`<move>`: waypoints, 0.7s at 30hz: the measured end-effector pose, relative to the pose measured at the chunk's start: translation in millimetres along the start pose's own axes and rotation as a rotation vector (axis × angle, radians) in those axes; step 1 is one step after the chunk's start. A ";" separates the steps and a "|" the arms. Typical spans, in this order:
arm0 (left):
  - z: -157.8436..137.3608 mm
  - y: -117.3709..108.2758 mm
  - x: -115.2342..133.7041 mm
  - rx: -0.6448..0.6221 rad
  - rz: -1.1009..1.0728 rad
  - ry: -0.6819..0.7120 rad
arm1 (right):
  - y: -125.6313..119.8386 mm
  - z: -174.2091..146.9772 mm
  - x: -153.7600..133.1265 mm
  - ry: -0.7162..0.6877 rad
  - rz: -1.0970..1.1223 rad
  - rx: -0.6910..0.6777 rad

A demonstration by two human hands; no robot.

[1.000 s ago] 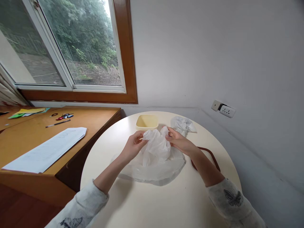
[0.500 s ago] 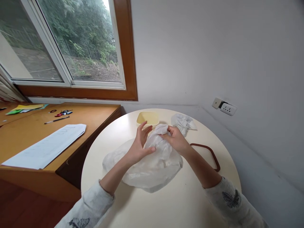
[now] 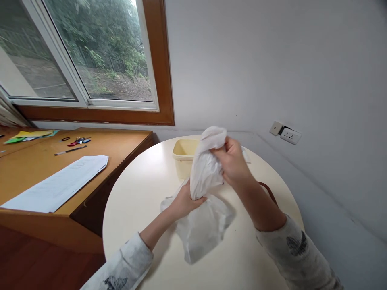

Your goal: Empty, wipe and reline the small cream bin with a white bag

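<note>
A thin white plastic bag (image 3: 204, 173) hangs over the round cream table (image 3: 145, 201). My right hand (image 3: 231, 163) grips its gathered top, lifted above the table. Lower down, my left hand (image 3: 184, 201) squeezes the bag's middle, so the lower part (image 3: 202, 227) spreads loose on the tabletop. A pale yellow plastic tub (image 3: 183, 155) stands just behind the bag, partly hidden by it. Whatever lies behind my right hand is hidden, apart from a white edge.
A brown rubber-like loop (image 3: 270, 192) lies on the table behind my right forearm. To the left stands a wooden desk (image 3: 36, 169) with a white paper (image 3: 60, 183), a pen (image 3: 70, 150) and small items. A wall socket (image 3: 289, 135) sits on the right wall.
My right hand has lifted the bag's top off the table. My left hand has slid down and closed round its middle. The bag, earlier spread flat, now hangs bunched and upright.
</note>
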State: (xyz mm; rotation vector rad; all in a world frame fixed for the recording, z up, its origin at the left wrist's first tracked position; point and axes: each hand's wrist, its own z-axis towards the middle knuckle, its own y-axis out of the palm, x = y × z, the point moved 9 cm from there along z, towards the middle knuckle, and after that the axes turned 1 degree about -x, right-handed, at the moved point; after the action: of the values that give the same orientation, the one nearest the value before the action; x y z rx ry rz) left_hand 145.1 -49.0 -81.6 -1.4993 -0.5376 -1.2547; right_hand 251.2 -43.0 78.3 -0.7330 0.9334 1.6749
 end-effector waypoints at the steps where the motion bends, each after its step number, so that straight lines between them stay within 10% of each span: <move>1: -1.0 -1.6 -3.7 -0.011 0.025 -0.005 | -9.3 3.7 -13.2 -0.064 -0.004 0.054; 9: -14.4 -36.4 -19.4 -0.003 0.177 -0.054 | -91.8 8.8 -73.9 -0.348 -0.040 0.370; 21: -32.2 -64.2 -44.8 -0.101 0.210 -0.232 | -183.7 -4.3 -0.9 -0.076 -0.100 0.571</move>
State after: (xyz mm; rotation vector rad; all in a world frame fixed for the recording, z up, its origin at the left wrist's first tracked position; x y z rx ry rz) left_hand 62.2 -43.9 -98.0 -1.7514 -0.4580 -0.9633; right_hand 428.0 -17.5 35.2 -0.3201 1.2231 1.2473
